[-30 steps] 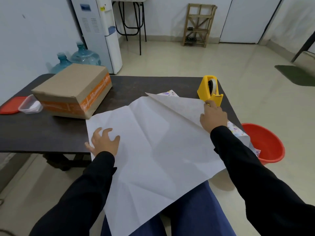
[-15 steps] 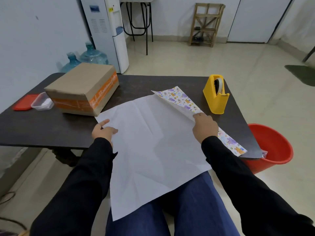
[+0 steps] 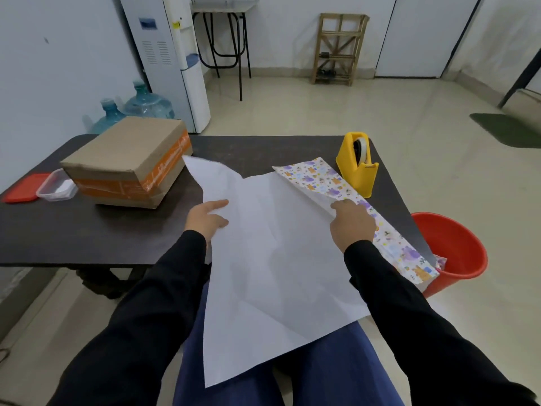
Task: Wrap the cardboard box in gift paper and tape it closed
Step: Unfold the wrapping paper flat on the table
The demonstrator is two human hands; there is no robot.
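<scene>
- The gift paper [image 3: 272,259] lies white side up, spread from the middle of the dark table [image 3: 73,230] over its near edge onto the person's lap; a strip folded back along its 2 o'clock side shows the purple-and-orange print.
- The cardboard box [image 3: 126,162] (sealed with orange tape) sits unwrapped on the table at 10 o'clock from the sheet, whose raised far-left corner comes just beside it.
- The left hand [image 3: 205,218] holds the paper's left edge, index finger lying straight on top of the sheet.
- The right hand [image 3: 351,227] grasps the paper at the folded strip, fingers curled on it.
- A yellow tape dispenser [image 3: 357,165] stands at 1 o'clock, near the printed strip.
- A clear plastic container [image 3: 57,186] and a red lid [image 3: 22,191] rest at 9 o'clock, left of the box.
- A red bucket [image 3: 456,250] sits on the floor at 3 o'clock, beside the table.
- A water dispenser [image 3: 169,60] and blue water bottles [image 3: 146,104] stand at 11 o'clock, by the wall.
</scene>
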